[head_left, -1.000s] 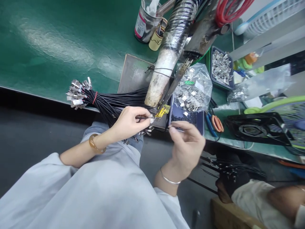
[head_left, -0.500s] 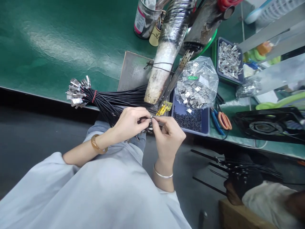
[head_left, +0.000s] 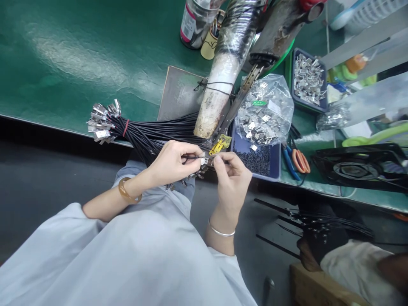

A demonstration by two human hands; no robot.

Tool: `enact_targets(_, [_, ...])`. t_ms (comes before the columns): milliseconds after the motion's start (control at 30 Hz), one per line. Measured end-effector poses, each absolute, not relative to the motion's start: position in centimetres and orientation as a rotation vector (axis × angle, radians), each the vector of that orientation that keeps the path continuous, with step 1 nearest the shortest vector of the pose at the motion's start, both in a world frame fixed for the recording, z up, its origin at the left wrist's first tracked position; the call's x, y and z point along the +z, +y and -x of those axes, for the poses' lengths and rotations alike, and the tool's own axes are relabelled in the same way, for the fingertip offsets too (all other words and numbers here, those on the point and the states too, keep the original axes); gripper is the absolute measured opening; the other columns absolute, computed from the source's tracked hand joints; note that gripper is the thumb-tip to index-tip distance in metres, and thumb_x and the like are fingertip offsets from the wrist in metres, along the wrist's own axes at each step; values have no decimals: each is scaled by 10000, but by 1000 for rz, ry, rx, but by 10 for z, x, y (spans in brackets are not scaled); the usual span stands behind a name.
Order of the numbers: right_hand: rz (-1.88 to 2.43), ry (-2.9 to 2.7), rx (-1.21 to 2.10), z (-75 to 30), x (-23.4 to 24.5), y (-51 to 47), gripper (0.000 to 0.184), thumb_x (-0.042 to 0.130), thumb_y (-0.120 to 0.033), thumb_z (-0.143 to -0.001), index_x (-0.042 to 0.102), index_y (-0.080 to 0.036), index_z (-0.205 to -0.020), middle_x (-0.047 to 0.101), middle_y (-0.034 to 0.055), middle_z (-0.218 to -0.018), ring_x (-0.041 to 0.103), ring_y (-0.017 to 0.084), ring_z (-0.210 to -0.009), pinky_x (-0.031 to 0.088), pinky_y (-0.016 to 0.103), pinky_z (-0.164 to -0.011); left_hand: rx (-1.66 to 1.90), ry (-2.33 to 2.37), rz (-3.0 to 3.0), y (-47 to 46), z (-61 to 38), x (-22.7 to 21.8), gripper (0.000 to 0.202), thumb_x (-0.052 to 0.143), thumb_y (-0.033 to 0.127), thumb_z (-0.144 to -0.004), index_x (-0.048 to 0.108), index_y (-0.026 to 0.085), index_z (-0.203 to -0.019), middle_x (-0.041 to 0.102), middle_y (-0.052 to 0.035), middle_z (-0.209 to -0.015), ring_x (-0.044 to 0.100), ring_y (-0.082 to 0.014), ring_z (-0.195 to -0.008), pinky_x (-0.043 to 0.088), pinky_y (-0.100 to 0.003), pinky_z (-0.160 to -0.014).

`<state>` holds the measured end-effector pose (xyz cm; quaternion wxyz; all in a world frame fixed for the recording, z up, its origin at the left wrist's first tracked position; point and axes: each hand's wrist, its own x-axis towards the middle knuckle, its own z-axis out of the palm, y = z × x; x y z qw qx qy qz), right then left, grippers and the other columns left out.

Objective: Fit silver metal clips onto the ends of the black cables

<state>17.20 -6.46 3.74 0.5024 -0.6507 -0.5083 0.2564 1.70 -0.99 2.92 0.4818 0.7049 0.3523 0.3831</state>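
Observation:
My left hand point(head_left: 174, 160) is closed in a pinch on a black cable point(head_left: 190, 157), near its white end point(head_left: 202, 161). My right hand point(head_left: 235, 176) pinches a small metal connector shell point(head_left: 210, 162) right at that cable end; whether the two are joined I cannot tell. Just behind my hands, a bundle of black cables point(head_left: 159, 131) lies along the bench edge, bound with a red band point(head_left: 126, 127). Silvery metal connectors point(head_left: 101, 123) cap its left end. More connector ends point(head_left: 183, 183) hang below my left fingers, over my lap.
Beyond the cables stand a white wrapped tube point(head_left: 212, 102) and a press with a long metal arm point(head_left: 240, 100). A blue tray point(head_left: 274, 165) holds small black parts under a bag of metal shells point(head_left: 264, 110). Pliers point(head_left: 289, 163) lie right of it. A co-worker's arm point(head_left: 353, 263) shows lower right.
My right hand has moved slightly right, opening a small gap between my fingertips where the white end and metal shell now show. My left hand stays nearly in place, still pinching the cable.

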Motion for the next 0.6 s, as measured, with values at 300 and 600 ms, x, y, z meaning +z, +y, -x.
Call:
enact_targets(300, [1596, -1328, 599, -169, 39, -68, 207, 624, -346, -902, 623, -204, -752, 531, -28, -672, 454, 104, -587, 361, 250, -536, 907, 842, -1738, -9, -16, 30, 156, 592, 175, -789, 720, 121, -720, 643, 3, -598, 480, -70, -517, 383, -176, -513])
enact_targets(600, [1601, -1316, 587, -171, 39, -69, 199, 634, -349, -890, 629, -203, -754, 561, -24, -679, 449, 99, -570, 358, 247, -520, 918, 839, -1737, -9, -16, 29, 153, 588, 182, -788, 705, 128, -706, 637, 7, -601, 475, -70, -521, 380, -179, -516])
